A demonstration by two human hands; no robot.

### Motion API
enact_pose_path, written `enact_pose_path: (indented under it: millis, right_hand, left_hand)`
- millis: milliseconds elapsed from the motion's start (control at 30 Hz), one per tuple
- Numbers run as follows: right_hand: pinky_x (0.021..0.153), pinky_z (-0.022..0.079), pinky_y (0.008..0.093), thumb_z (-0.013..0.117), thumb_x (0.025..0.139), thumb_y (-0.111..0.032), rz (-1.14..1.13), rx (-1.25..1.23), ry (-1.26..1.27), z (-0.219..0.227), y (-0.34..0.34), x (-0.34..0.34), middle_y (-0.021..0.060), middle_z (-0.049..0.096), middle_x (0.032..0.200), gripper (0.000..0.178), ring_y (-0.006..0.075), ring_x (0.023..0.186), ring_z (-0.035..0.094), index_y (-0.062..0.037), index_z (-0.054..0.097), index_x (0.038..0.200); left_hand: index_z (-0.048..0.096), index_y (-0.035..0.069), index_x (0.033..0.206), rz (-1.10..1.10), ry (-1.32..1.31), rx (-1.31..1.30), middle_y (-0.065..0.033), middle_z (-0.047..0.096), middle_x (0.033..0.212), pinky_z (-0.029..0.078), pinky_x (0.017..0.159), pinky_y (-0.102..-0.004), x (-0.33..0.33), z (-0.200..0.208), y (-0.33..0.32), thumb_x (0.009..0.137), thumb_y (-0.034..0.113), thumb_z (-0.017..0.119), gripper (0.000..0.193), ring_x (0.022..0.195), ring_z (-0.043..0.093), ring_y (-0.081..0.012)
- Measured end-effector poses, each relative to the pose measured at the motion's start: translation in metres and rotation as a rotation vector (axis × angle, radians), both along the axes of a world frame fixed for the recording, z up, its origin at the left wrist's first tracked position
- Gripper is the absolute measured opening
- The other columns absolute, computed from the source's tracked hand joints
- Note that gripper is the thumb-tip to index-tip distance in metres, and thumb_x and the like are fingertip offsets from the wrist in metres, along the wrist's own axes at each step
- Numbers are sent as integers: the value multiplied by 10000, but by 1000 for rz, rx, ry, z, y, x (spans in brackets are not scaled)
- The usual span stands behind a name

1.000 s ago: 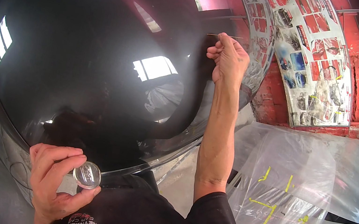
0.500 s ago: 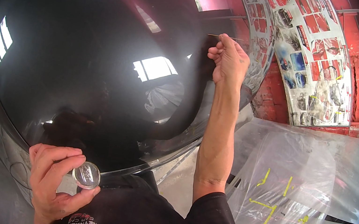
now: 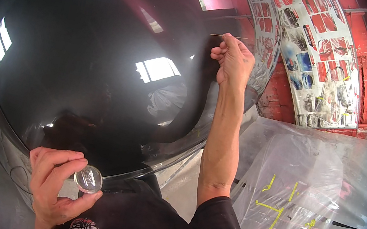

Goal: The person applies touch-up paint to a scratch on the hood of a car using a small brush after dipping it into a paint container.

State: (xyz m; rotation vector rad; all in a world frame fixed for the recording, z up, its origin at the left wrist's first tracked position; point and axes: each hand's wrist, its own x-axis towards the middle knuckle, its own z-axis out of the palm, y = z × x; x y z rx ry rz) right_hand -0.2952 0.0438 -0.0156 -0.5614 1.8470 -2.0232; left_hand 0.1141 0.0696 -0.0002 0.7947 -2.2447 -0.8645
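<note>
A small round clear cup [image 3: 88,179] is pinched between the thumb and fingers of my left hand [image 3: 52,185], by the near edge of a large glossy black car panel [image 3: 102,76]. I see light marks inside the cup, too blurred to make out. My right hand [image 3: 235,61] reaches far out over the right part of the panel. Its thumb and fingertips are closed on a thin stick [image 3: 216,35], which lies level and pokes out on both sides. Whether the stick's tip touches the panel I cannot tell. Windows and plastic sheeting are mirrored in the black surface.
Clear plastic sheeting [image 3: 302,158] with strips of yellow tape hangs at the right. Beyond it, a picture poster [image 3: 315,54] covers part of a red wall [image 3: 276,98]. More sheeting lies at the left, near a thin dark wire [image 3: 17,179].
My right hand and its stick have shifted very slightly to the left. The left hand holds the cup in the same spot.
</note>
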Motion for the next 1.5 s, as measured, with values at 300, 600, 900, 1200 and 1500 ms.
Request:
enact_pose_path:
  millis: [300, 600, 900, 1200, 1500]
  right_hand:
    - [466, 524, 285, 687, 890, -97, 0, -6, -2, 1, 0, 0, 70, 587, 664, 163, 173, 496, 612, 40, 630, 824]
    - [493, 531, 291, 698, 907, -110, 23, -54, -80, 1, 6, -3, 62, 597, 679, 160, 173, 530, 624, 24, 636, 843]
    - [457, 422, 258, 651, 963, -129, 97, -288, -124, 28, 77, 44, 36, 560, 700, 159, 132, 515, 536, 22, 627, 920]
    - [434, 442, 255, 584, 982, -49, 228, -125, -130, 9, 159, 141, 75, 551, 733, 111, 156, 485, 551, 48, 613, 936]
    - [618, 511, 260, 609, 959, 0, 139, -173, 72, 11, 171, 129, 85, 616, 823, 57, 152, 672, 650, 31, 657, 959]
  left_hand:
    - [692, 63, 987, -1, 1, -2, -54, 660, 1040, 371, 827, -386, 0, 0, -1, 501, 181, 856, 526, 822, 604, -218]
    - [691, 65, 997, -4, -1, -20, -52, 664, 1039, 369, 824, -382, 0, 3, -1, 503, 181, 861, 536, 833, 609, -216]
    - [687, 70, 1026, -11, -5, -39, -51, 670, 1047, 369, 835, -375, -8, 9, 9, 511, 167, 871, 555, 850, 620, -208]
    - [691, 76, 1022, -98, -35, -32, -45, 676, 1062, 369, 864, -361, -31, 17, 27, 571, 183, 889, 504, 868, 626, -199]
    - [705, 77, 1019, -174, 1, -38, -41, 677, 1066, 385, 878, -366, -59, 9, 27, 589, 199, 885, 482, 867, 611, -206]
